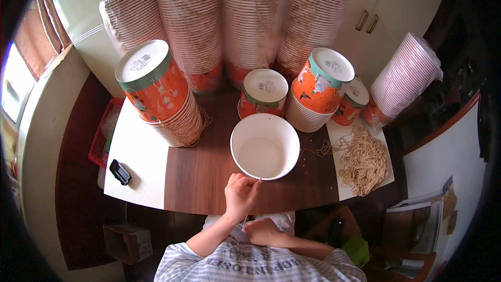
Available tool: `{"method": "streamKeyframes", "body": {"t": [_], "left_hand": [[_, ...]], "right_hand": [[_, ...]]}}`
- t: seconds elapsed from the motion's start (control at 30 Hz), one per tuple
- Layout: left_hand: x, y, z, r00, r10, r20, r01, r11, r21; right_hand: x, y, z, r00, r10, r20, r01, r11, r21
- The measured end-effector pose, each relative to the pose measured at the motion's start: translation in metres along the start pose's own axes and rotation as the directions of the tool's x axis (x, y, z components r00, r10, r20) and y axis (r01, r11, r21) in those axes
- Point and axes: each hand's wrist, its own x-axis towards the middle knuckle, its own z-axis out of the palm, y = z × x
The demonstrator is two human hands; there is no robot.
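Observation:
A white paper bucket stands mouth up at the table's front middle, its inside bare. My left hand is closed in a pinch at the bucket's near rim, the fingertips around a thin beige cord. Below it, close to my body, my right hand is curled shut. A short length of cord shows between the two hands, and the right fingers seem to grip its lower part. Hidden from view are the insides of both fists.
Upside-down orange-and-green paper buckets stand stacked at left and right. Tall plastic-wrapped bucket stacks line the back. A tangled heap of beige cord lies at right, a small black case at left.

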Motion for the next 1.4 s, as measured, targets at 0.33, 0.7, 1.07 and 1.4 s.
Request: {"method": "streamKeyframes", "body": {"t": [0.33, 0.7, 1.07, 1.4], "left_hand": [[0.007, 0.002, -0.003, 0.995, 0.096, -0.017, -0.093, 0.987, 0.13], [0.048, 0.011, -0.062, 0.899, 0.351, 0.262, -0.432, 0.807, 0.404], [0.031, 0.024, -0.053, 0.595, 0.523, 0.611, -0.742, 0.65, 0.166], [-0.013, 0.044, -0.034, 0.646, 0.253, 0.72, 0.017, 0.938, -0.345]], "right_hand": [[-0.001, -0.001, -0.009, 0.994, -0.008, 0.111, 0.021, 0.993, -0.118], [-0.024, 0.026, -0.02, 0.962, 0.116, 0.248, -0.084, 0.987, -0.134], [-0.041, 0.017, -0.1, 0.896, -0.429, 0.114, -0.043, 0.171, 0.984], [0.009, -0.035, -0.165, 0.771, 0.088, -0.63, 0.58, -0.507, 0.638]]}}
